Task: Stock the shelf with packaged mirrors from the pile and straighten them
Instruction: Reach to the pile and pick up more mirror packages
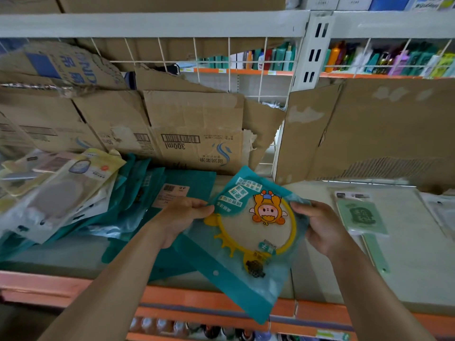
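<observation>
Cardboard boxes (197,124) behind teal mirror pile (138,193)

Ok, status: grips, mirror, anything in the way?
One pack tilted over shelf, left grip and right grip on its side edges. To its left, pile; to its right, green mirror. Behind, boxes.

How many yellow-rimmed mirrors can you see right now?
1. The yellow-rimmed mirror in its teal pack is held between the left hand and right hand over the shelf edge. The teal pile left of it overlaps, so more may be hidden.
</observation>
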